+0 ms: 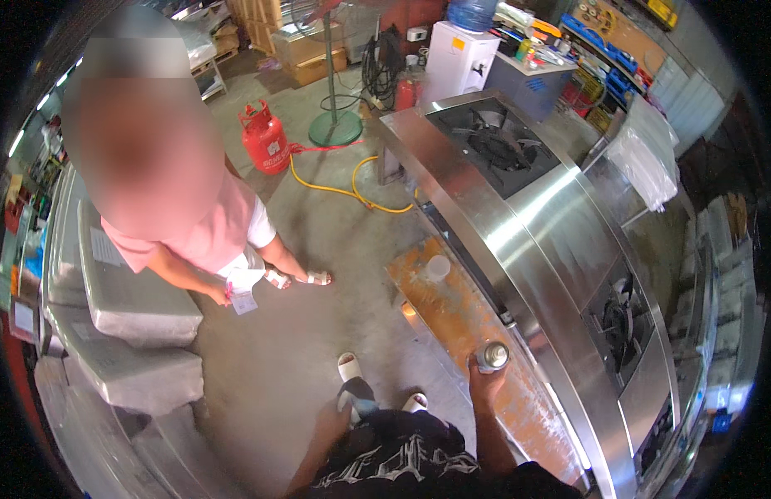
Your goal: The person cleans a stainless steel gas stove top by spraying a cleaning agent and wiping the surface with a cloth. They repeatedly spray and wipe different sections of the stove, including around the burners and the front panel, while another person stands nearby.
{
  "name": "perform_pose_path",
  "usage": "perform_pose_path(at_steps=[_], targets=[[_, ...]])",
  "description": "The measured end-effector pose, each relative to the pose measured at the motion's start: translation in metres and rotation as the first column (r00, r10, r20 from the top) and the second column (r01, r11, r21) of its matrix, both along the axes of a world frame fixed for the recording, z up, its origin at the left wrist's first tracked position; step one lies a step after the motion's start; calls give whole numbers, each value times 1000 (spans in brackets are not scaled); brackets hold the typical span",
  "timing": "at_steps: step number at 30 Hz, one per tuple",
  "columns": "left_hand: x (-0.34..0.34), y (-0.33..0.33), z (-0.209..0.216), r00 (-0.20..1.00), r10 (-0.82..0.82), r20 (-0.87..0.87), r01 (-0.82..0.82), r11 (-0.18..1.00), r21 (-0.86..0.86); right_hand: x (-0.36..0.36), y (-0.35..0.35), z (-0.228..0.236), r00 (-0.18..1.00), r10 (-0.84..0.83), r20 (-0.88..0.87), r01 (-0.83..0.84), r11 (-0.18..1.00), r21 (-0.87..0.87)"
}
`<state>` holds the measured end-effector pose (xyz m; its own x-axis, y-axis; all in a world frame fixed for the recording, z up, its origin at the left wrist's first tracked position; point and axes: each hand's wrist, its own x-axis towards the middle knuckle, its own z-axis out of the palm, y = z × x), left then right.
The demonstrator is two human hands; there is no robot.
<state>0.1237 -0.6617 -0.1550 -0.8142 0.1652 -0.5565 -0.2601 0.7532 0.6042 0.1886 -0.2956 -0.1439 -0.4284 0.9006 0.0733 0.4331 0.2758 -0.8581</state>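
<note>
On the right, my right hand point(487, 385) is closed around a silver can or bottle point(492, 356) with a narrow top, held upright over a worn orange-brown board point(464, 303). Whether its base touches the board cannot be told. Low in front of my body, my left hand point(334, 418) is closed by my leg, on what looks like a pale cloth point(365, 408), partly hidden. A small white round container point(438, 267) stands farther along the board. Beside the board runs a long stainless steel stove point(518, 241) with black burners point(498, 145).
Across from me stands a person in a pink shirt point(211, 195), holding a white paper point(244, 302). A red gas cylinder point(265, 141), yellow hose point(323, 188) and green fan base point(336, 130) are on the floor. Wrapped grey units point(140, 308) are stacked left. A white water dispenser point(459, 62) stands behind.
</note>
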Motion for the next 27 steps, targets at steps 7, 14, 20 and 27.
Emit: perform_pose_path(at_steps=[7,14,20,27], targets=[[-141,-7,44,973,-34,-228,90,967,239,-96,-31,62,829,187,-527,-327,927,-185],[-242,3,46,974,-163,-157,213,895,393,-181,-72,131,478,36,-877,-765,507,-397],[-238,44,55,979,-185,-89,205,845,494,-202,-67,159,476,49,-878,-766,514,-387],[-230,87,77,992,-105,-67,125,806,579,-213,-26,157,608,475,-636,-680,726,-108]])
